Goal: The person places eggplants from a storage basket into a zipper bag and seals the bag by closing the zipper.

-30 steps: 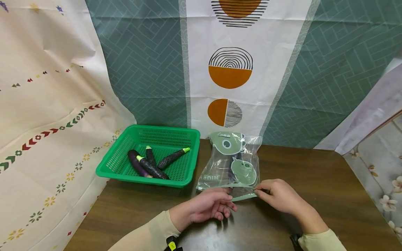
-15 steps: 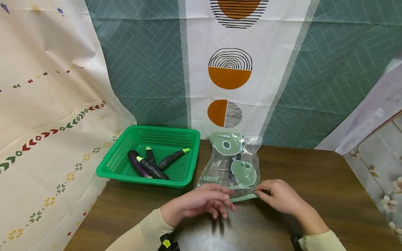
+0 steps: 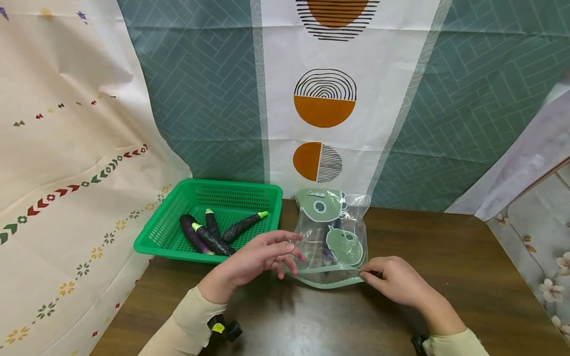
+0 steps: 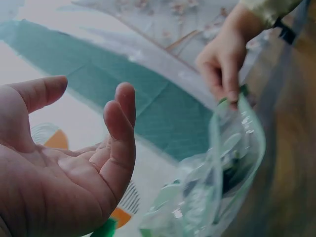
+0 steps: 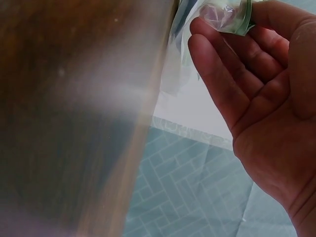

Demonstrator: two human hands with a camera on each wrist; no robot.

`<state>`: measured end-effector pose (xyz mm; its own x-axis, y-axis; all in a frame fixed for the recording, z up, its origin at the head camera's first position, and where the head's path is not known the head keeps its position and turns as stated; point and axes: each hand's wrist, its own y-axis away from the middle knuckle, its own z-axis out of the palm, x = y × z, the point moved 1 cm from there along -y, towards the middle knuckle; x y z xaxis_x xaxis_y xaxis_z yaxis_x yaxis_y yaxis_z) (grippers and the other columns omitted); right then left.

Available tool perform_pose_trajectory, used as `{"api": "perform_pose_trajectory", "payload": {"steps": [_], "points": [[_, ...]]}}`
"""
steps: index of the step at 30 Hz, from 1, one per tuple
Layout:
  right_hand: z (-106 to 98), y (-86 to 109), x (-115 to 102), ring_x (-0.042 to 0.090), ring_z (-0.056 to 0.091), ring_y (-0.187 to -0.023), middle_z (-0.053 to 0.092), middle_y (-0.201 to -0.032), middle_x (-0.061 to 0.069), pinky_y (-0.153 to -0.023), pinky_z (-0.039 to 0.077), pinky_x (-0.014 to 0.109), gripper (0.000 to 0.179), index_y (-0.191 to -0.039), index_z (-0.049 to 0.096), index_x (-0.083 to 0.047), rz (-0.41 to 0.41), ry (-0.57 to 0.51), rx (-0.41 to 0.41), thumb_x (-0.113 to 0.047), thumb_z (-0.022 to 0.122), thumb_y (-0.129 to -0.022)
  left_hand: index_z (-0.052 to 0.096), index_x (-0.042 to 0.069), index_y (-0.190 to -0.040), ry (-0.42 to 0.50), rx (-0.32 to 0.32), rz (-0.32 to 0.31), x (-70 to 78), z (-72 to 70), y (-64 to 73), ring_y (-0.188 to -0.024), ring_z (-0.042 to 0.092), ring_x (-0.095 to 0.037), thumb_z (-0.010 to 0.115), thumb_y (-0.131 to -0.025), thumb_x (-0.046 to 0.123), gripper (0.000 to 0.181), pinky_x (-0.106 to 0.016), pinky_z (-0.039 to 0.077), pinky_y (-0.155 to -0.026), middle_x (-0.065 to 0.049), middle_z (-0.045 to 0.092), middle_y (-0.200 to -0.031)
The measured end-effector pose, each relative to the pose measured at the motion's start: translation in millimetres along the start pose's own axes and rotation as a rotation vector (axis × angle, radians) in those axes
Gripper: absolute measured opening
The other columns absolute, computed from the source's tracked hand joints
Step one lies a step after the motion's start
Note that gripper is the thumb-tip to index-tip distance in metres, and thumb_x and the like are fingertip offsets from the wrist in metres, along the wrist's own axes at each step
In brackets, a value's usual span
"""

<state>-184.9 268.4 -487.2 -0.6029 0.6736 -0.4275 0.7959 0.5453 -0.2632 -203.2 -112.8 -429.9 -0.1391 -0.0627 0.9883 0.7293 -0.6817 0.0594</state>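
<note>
Fingers of our right hand (image 3: 396, 283) pinch the clear plastic zip bag with green cartoon faces (image 3: 331, 237) on the worktop (image 3: 445, 277); our left hand (image 3: 254, 259) hovers, fingers spread wide.

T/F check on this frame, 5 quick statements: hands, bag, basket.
1. The right hand pinches the corner of the clear plastic bag. True.
2. The left hand grips an eggplant. False: it holds nothing, its fingers relaxed, hovering between the bag and the green basket.
3. The eggplants lie in the green basket. True.
4. The bag lies inside the basket. False: it lies on the wooden table, to the right of the basket.
5. The bag is plain, with no print. False: it bears green cartoon faces.
</note>
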Motion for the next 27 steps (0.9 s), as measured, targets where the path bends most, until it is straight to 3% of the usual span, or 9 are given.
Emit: {"api": "perform_pose_trajectory", "payload": {"steps": [7, 13, 17, 23, 27], "points": [[2, -1.3, 0, -0.004, 0.066, -0.082, 0.074, -0.093, -0.024, -0.072, 0.062, 0.033, 0.018, -0.098, 0.084, -0.027, -0.045, 0.009, 0.038, -0.009, 0.084, -0.098, 0.043, -0.008, -0.161, 0.004, 0.058, 0.102, 16.2, -20.1, 8.7, -0.097, 0.079, -0.022, 0.054, -0.117, 0.024, 0.056, -0.030, 0.063, -0.074, -0.017, 0.075, -0.126], [3, -1.0, -2, -0.003, 0.067, -0.083, 0.075, -0.094, -0.023, -0.072, 0.062, 0.033, 0.018, -0.099, 0.085, -0.025, -0.059, 0.001, 0.051, -0.008, 0.083, -0.098, 0.043, -0.007, -0.161, -0.036, 0.159, 0.103, 24.3, -35.0, 12.1, -0.101, 0.078, -0.024, 0.055, -0.118, 0.028, 0.056, -0.033, 0.064, -0.077, -0.023, 0.073, -0.129], [2, 0.4, -3, -0.003, 0.068, -0.085, 0.076, -0.096, -0.022, -0.073, 0.062, 0.033, 0.016, -0.100, 0.085, -0.025, -0.044, -0.001, 0.039, -0.009, 0.083, -0.099, 0.044, -0.006, -0.162, -0.136, 0.267, 0.109, 26.1, -47.8, 9.9, -0.103, 0.078, -0.027, 0.059, -0.117, 0.031, 0.060, -0.035, 0.066, -0.079, -0.026, 0.071, -0.133], [1, 2.9, -2, -0.002, 0.069, -0.085, 0.076, -0.096, -0.021, -0.073, 0.063, 0.033, 0.016, -0.100, 0.085, -0.025, -0.035, -0.009, 0.024, -0.009, 0.083, -0.099, 0.046, 0.002, -0.163, -0.393, 0.469, 0.114, 28.3, -63.3, 5.1, -0.109, 0.079, -0.030, 0.067, -0.114, 0.040, 0.066, -0.041, 0.067, -0.083, -0.018, 0.074, -0.133], [1, 1.8, -1, -0.003, 0.068, -0.085, 0.076, -0.096, -0.021, -0.073, 0.062, 0.032, 0.017, -0.100, 0.085, -0.026, -0.035, -0.015, 0.024, -0.009, 0.083, -0.099, 0.043, 0.001, -0.165, -0.524, 0.534, 0.090, 35.7, -70.0, 3.0, -0.106, 0.079, -0.029, 0.069, -0.112, 0.042, 0.072, -0.047, 0.067, -0.085, -0.018, 0.074, -0.133]]}}
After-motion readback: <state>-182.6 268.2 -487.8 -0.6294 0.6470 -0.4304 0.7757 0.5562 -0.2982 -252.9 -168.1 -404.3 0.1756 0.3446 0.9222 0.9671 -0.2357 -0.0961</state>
